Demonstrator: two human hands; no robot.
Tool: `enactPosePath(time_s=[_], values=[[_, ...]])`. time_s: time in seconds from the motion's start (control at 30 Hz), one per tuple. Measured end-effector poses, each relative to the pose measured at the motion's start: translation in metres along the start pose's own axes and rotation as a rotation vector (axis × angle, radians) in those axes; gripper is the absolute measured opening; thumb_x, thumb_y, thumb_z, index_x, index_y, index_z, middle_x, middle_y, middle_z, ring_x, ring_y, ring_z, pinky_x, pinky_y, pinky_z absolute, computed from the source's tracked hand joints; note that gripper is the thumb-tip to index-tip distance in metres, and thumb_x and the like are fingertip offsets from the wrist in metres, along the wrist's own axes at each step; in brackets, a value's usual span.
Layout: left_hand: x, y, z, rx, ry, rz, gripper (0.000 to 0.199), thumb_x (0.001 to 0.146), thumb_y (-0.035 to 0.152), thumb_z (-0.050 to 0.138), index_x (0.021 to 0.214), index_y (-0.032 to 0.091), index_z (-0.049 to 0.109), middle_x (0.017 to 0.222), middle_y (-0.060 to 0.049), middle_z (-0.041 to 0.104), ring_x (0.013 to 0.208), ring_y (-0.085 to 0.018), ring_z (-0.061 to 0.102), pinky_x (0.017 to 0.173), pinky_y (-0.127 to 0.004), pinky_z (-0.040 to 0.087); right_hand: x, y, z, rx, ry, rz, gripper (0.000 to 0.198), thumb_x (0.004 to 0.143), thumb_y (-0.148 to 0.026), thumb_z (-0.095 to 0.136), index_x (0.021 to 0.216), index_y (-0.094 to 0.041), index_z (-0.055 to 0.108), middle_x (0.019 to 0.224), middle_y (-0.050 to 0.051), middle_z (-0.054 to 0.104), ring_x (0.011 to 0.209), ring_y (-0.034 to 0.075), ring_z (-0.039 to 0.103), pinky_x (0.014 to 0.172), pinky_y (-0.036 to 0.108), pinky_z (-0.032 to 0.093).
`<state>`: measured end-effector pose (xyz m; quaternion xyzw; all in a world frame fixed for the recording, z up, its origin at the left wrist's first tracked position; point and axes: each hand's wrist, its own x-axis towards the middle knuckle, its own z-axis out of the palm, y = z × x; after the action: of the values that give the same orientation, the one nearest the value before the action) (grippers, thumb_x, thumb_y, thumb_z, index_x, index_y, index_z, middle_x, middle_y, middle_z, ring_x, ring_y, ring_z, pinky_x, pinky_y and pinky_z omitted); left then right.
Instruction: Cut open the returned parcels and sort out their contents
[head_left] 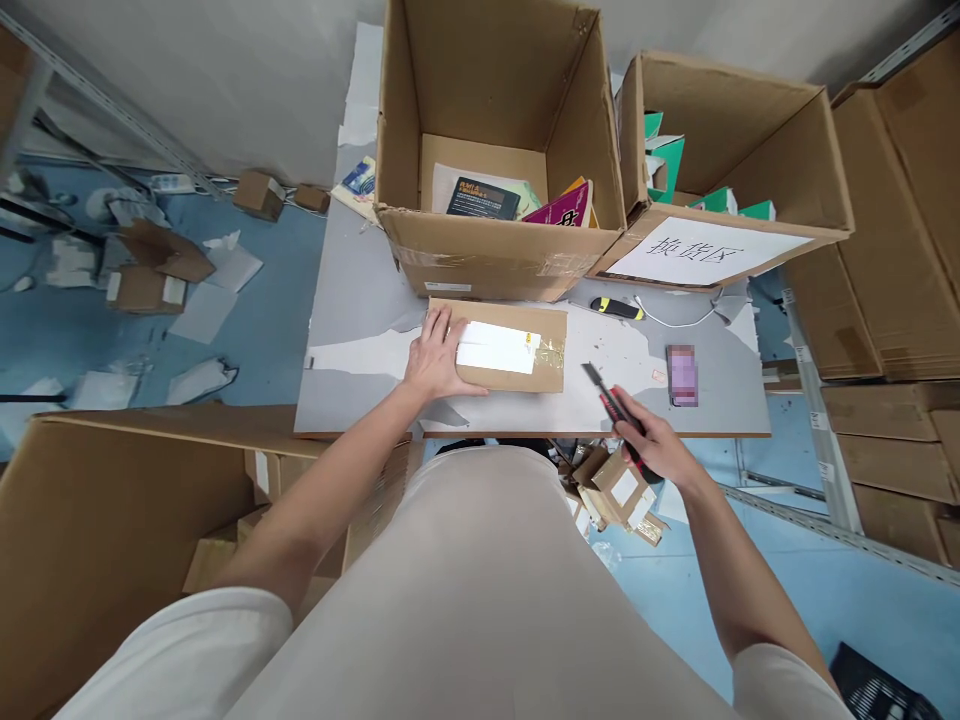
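Note:
A small cardboard box (442, 345) with a white label and clear tape on its right end lies on the grey table (352, 270). My left hand (437, 358) rests on the box's left end, fingers spread over its top and edge. To the right, my right hand (651, 437) is closed round a black and red utility knife (624, 418), its blade pointing up and left towards the box but apart from it. A second knife, black and yellow (616, 307), lies beyond. A phone-like purple thing (682, 376), blurred out, lies right of it.
Behind stand a tall open carton (495, 255) with books and another carton (750, 90) with green boxes and a handwritten sign. A large open carton (112, 500) is at my left. Metal shelving (817, 430) with cartons stands right; boxes and paper litter the blue floor (285, 260).

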<state>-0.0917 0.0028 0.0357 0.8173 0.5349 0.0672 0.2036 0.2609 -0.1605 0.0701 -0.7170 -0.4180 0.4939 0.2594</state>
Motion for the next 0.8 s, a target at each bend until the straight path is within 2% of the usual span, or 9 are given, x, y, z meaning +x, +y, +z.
enactPosePath(time_s=[0.1, 0.2, 0.27, 0.33, 0.47, 0.53, 0.63, 0.73, 0.8], values=[[0.000, -0.006, 0.003, 0.000, 0.039, 0.043, 0.125, 0.038, 0.072, 0.079, 0.142, 0.019, 0.036, 0.155, -0.020, 0.022, 0.142, -0.046, 0.015, 0.112, -0.063, 0.015, 0.016, 0.027, -0.004, -0.137, 0.133, -0.039, 0.073, 0.083, -0.034, 0.055, 0.150, -0.029, 0.028, 0.075, 0.001, 0.066, 0.048, 0.015, 0.054, 0.051, 0.032, 0.052], [-0.005, -0.012, 0.010, -0.005, 0.103, 0.187, 0.103, 0.049, 0.070, 0.076, 0.135, 0.021, 0.046, 0.148, -0.017, 0.040, 0.140, -0.043, 0.026, 0.113, -0.064, 0.000, 0.049, 0.054, 0.015, -0.430, 0.196, -0.033, 0.069, 0.085, -0.026, 0.050, 0.150, -0.024, 0.029, 0.094, 0.010, 0.065, 0.073, 0.021, 0.062, 0.074, 0.038, 0.052], [-0.013, -0.012, 0.017, 0.007, 0.124, 0.307, 0.078, 0.066, 0.065, 0.068, 0.129, 0.021, 0.052, 0.141, -0.015, 0.049, 0.138, -0.038, 0.033, 0.114, -0.061, 0.002, 0.071, 0.069, 0.037, -0.687, 0.201, 0.044, 0.068, 0.085, -0.020, 0.044, 0.151, -0.021, 0.027, 0.111, 0.017, 0.059, 0.091, 0.026, 0.061, 0.084, 0.041, 0.048], [-0.027, -0.008, 0.024, 0.024, 0.122, 0.385, 0.057, 0.080, 0.055, 0.059, 0.126, 0.020, 0.056, 0.138, -0.014, 0.053, 0.136, -0.033, 0.040, 0.116, -0.056, 0.011, 0.085, 0.082, 0.057, -0.858, 0.188, 0.118, 0.066, 0.087, -0.016, 0.037, 0.151, -0.021, 0.025, 0.120, 0.020, 0.052, 0.103, 0.030, 0.057, 0.088, 0.043, 0.046], [-0.053, 0.007, 0.041, 0.044, 0.157, 0.362, 0.048, 0.089, 0.041, 0.051, 0.130, 0.017, 0.053, 0.138, -0.015, 0.053, 0.134, -0.028, 0.043, 0.113, -0.049, 0.026, 0.090, 0.090, 0.068, -0.950, 0.160, 0.080, 0.063, 0.089, -0.023, 0.037, 0.151, -0.021, 0.024, 0.134, 0.021, 0.043, 0.119, 0.035, 0.047, 0.092, 0.048, 0.043], [-0.060, 0.011, 0.047, 0.042, 0.180, 0.327, 0.048, 0.089, 0.039, 0.051, 0.131, 0.016, 0.052, 0.139, -0.014, 0.052, 0.135, -0.028, 0.042, 0.112, -0.047, 0.028, 0.091, 0.073, 0.060, -0.958, 0.224, -0.034, 0.068, 0.090, -0.036, 0.041, 0.152, -0.018, 0.019, 0.146, 0.023, 0.032, 0.130, 0.038, 0.036, 0.097, 0.053, 0.038], [-0.059, 0.012, 0.052, 0.014, 0.191, 0.304, 0.050, 0.087, 0.039, 0.053, 0.130, 0.015, 0.052, 0.139, -0.014, 0.052, 0.135, -0.027, 0.042, 0.112, -0.045, 0.030, 0.103, 0.018, 0.049, -0.944, 0.351, -0.363, 0.087, 0.087, -0.057, 0.042, 0.153, -0.015, 0.005, 0.155, 0.023, 0.015, 0.139, 0.041, 0.020, 0.104, 0.057, 0.030], [-0.055, 0.012, 0.052, -0.008, 0.178, 0.305, 0.051, 0.083, 0.039, 0.056, 0.127, 0.013, 0.054, 0.137, -0.014, 0.054, 0.134, -0.028, 0.043, 0.111, -0.044, 0.032, 0.122, -0.048, 0.058, -1.048, 0.172, -0.658, 0.090, 0.085, -0.064, 0.042, 0.153, -0.015, 0.008, 0.158, 0.019, 0.013, 0.142, 0.037, 0.018, 0.109, 0.051, 0.026], [-0.053, 0.011, 0.051, -0.011, 0.159, 0.311, 0.051, 0.082, 0.039, 0.057, 0.126, 0.013, 0.055, 0.135, -0.014, 0.055, 0.132, -0.028, 0.045, 0.111, -0.044, 0.033, 0.134, -0.078, 0.072, -1.157, 0.047, -0.736, 0.083, 0.086, -0.063, 0.043, 0.152, -0.017, 0.020, 0.157, 0.019, 0.019, 0.141, 0.038, 0.021, 0.108, 0.052, 0.025]])
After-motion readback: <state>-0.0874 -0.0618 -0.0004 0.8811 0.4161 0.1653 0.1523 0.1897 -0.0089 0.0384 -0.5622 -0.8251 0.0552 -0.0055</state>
